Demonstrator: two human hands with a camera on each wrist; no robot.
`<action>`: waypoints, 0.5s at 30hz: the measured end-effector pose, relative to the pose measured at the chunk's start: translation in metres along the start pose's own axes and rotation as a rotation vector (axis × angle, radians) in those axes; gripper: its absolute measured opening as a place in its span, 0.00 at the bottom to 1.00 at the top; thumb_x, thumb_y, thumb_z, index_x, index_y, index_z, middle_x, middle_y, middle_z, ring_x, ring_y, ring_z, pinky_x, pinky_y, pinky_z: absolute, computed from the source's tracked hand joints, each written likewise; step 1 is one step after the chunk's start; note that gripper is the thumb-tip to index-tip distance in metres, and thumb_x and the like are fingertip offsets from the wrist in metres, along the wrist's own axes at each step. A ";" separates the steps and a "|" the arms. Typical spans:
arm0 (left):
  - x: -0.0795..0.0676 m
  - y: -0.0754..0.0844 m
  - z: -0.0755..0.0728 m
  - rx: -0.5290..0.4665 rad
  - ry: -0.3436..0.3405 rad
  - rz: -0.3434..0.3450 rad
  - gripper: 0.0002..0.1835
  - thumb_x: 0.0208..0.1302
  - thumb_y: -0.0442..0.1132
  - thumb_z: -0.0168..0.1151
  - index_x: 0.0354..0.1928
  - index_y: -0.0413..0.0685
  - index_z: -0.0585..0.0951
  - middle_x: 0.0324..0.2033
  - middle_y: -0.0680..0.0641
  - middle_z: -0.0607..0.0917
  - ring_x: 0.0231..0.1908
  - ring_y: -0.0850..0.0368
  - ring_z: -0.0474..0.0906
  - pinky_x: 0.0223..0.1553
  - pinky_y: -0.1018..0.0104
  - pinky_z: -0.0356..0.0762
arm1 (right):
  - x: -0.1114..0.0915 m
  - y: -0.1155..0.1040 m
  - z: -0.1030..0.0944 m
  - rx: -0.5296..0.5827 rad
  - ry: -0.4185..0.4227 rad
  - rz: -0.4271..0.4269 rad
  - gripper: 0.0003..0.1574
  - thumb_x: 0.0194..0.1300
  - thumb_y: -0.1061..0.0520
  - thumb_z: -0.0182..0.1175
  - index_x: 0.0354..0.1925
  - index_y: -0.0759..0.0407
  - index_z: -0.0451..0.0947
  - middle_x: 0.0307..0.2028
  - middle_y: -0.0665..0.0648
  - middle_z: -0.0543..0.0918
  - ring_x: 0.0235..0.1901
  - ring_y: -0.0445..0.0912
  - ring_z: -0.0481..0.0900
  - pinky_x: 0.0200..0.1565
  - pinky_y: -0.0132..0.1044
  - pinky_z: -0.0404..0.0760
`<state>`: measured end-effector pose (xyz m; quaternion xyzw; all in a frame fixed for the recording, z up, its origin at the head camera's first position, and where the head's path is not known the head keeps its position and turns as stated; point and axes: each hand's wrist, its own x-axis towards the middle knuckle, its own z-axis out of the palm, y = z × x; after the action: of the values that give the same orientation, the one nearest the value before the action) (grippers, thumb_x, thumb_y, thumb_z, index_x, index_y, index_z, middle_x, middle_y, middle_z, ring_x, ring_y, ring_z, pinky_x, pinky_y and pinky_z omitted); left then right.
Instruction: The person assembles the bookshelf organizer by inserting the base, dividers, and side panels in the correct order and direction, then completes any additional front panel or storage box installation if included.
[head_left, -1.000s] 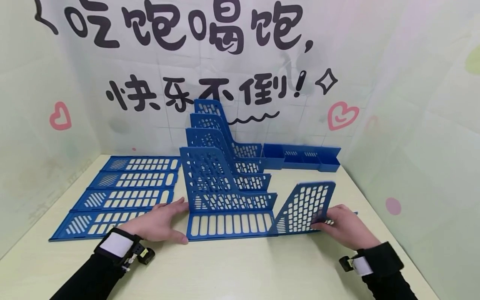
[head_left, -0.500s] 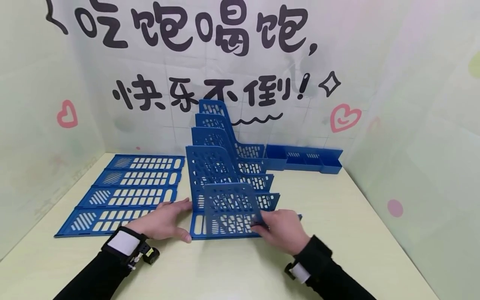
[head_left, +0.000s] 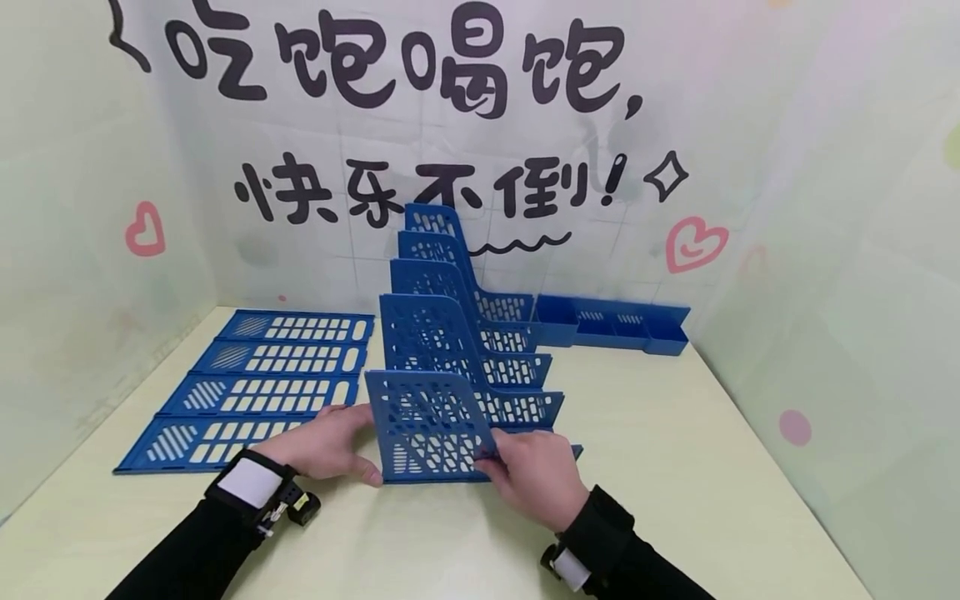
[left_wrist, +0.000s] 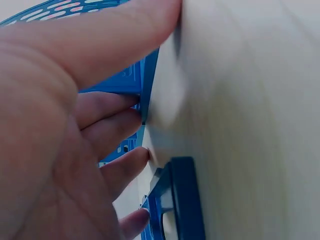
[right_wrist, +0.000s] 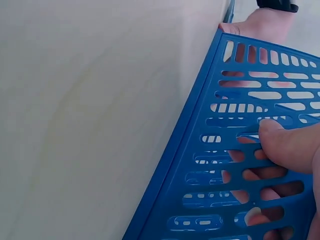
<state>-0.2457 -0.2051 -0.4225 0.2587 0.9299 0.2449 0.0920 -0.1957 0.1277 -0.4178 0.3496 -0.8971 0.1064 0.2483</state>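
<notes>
My right hand pinches the front blue perforated divider panel by its lower right part. In the right wrist view the thumb lies on the near face and the fingers show through the slots behind. The panel stands upright at the front edge of the blue file rack, whose several other dividers rise in a row behind it. My left hand rests on the table at the rack's left side, fingers extended, fingertips touching its edge in the left wrist view.
Several flat blue perforated panels lie side by side on the table at left. A blue compartment tray sits at the back right. A printed sheet hangs as a back wall.
My right hand has carried the divider panel leftward from the rack's right side and turned it to line up along the front edge. The left hand stays by the rack's left side.
</notes>
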 end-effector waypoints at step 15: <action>-0.001 0.001 0.006 -0.045 0.048 -0.014 0.47 0.42 0.55 0.90 0.69 0.57 0.84 0.73 0.40 0.82 0.76 0.29 0.71 0.75 0.19 0.59 | 0.001 -0.006 0.000 -0.010 -0.079 0.052 0.16 0.70 0.47 0.77 0.37 0.50 0.79 0.24 0.43 0.84 0.21 0.34 0.73 0.26 0.27 0.67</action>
<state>-0.2424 -0.2023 -0.4275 0.2442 0.9279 0.2711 0.0770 -0.1928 0.1226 -0.4174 0.3289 -0.9155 0.0947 0.2115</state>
